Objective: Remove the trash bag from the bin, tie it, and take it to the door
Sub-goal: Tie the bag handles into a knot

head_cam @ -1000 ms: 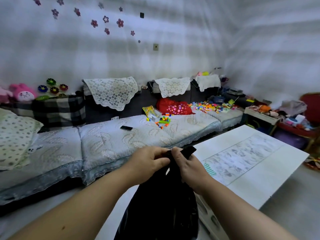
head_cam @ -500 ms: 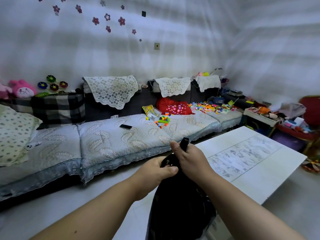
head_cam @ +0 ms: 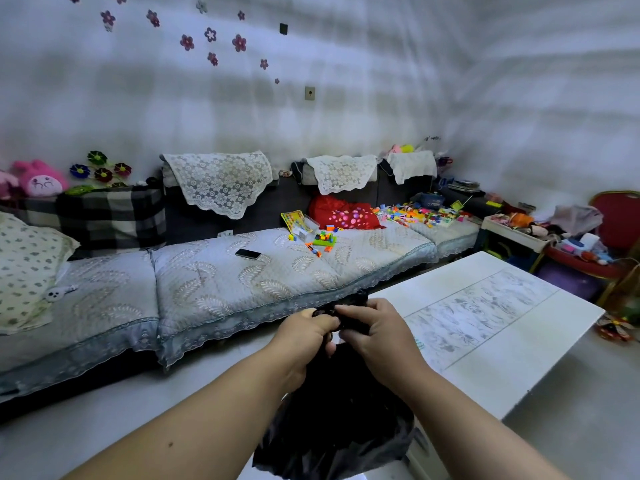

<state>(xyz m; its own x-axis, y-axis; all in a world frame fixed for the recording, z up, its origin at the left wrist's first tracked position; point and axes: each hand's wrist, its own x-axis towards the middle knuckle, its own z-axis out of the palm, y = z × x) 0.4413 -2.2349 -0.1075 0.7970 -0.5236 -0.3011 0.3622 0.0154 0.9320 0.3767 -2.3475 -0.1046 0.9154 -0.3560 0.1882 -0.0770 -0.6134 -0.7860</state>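
- No readable writing or label is seen.
- The left hand [head_cam: 304,336] is closed on the gathered neck of the black trash bag [head_cam: 341,420], which hangs below both hands.
- The right hand [head_cam: 377,336] pinches the same neck.
- Bare floor [head_cam: 114,424] lies left of the hands; the white table [head_cam: 519,344] edge runs just right.

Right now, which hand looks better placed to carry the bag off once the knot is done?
Probably the left hand: it grips the black trash bag at its neck, while the right hand pinches the gathered top.
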